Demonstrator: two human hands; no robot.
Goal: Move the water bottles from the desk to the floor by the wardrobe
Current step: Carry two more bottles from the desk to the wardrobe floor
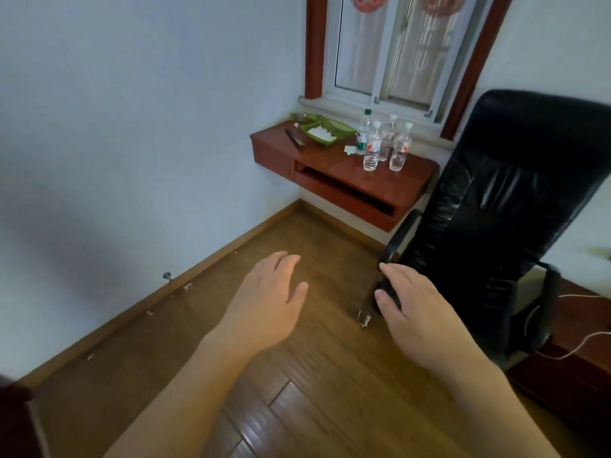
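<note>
Several clear water bottles stand upright in a cluster on the red-brown wall-mounted desk (408,185) under the window. A green-capped bottle (363,133) is at the back, and white-capped ones stand in front, among them the front-left bottle (372,150) and the front-right bottle (400,150). My left hand (267,302) hovers palm down over the wooden floor with straight fingers, holding nothing. My right hand (413,312) reaches forward palm down, empty, its fingers in front of the black chair's armrest. Both hands are well short of the desk. No wardrobe is in view.
A black leather office chair (502,209) stands right of the desk, close to my right hand. A green tray (340,128) with white paper and a dark flat object (295,138) lie on the desk's left part. Bare wooden floor (297,375) stretches between me and the desk.
</note>
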